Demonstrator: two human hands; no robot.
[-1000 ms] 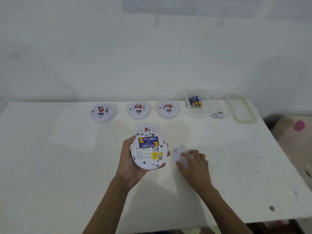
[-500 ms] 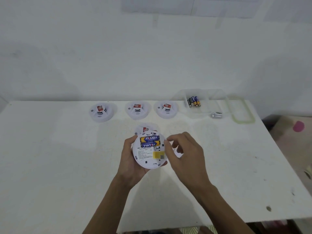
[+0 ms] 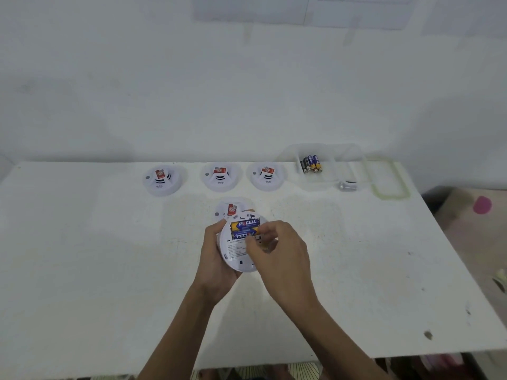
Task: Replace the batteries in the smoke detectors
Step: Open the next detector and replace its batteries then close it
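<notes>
Cradling the smoke detector point(image 3: 238, 255) back-up above the table point(image 3: 109, 256), left hand point(image 3: 216, 256) grips its rim so the battery bay point(image 3: 245, 223) faces up; right hand point(image 3: 282, 250) curls onto the lower battery point(image 3: 241, 236), likely prying it out, true pinch unclear; spare batteries point(image 3: 311, 163) sit far right.

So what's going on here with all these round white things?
A person's left hand holds a smoke detector turned over, with two batteries showing in its back; the right hand has its fingers at them. Four other detectors sit on the table, and more batteries lie in a clear box.
</notes>
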